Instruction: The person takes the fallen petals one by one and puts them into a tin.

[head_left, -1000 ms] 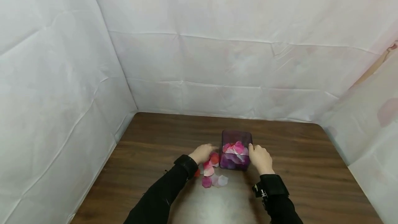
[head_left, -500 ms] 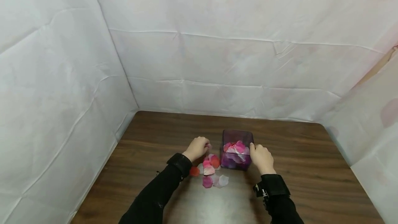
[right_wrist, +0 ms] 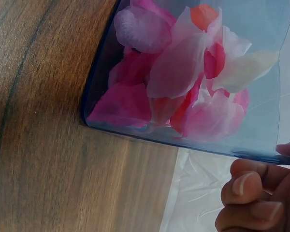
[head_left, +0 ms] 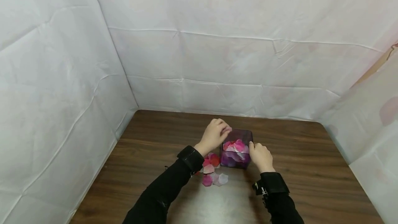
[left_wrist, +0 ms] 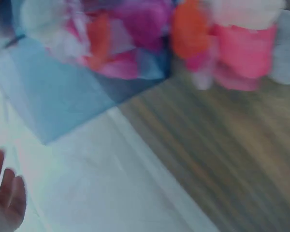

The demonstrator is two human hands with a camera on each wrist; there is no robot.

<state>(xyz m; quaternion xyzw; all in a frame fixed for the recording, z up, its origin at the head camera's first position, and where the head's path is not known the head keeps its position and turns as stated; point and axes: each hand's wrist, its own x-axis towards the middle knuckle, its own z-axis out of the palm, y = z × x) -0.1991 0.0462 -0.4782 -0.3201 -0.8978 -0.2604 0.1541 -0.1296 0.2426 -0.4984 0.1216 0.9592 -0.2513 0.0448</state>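
A see-through purple plastic box (head_left: 236, 161) stands on the table, holding a heap of pink, white and orange artificial petals (right_wrist: 183, 82). My right hand (head_left: 261, 156) grips its right wall, thumb over the rim and fingers curled against the outside. My left hand (head_left: 214, 136) is raised at the box's back left rim, pinching what looks like a pale pink petal (head_left: 228, 128) at its fingertips. Only some blurred fingers (left_wrist: 9, 198) of that hand show in the left wrist view. Several loose petals (head_left: 209, 169) lie on the table left of the box, partly beneath my left wrist.
The brown wood-grain table (head_left: 311, 168) extends around the box. White sheeting (head_left: 217, 61) hangs behind it and along both sides. Black bands (head_left: 273, 183) circle both wrists over dark sleeves.
My left hand first drew back left from the petals with a pale petal in its fingers, then rose rightward to the box's rim. My right hand keeps its hold on the box.
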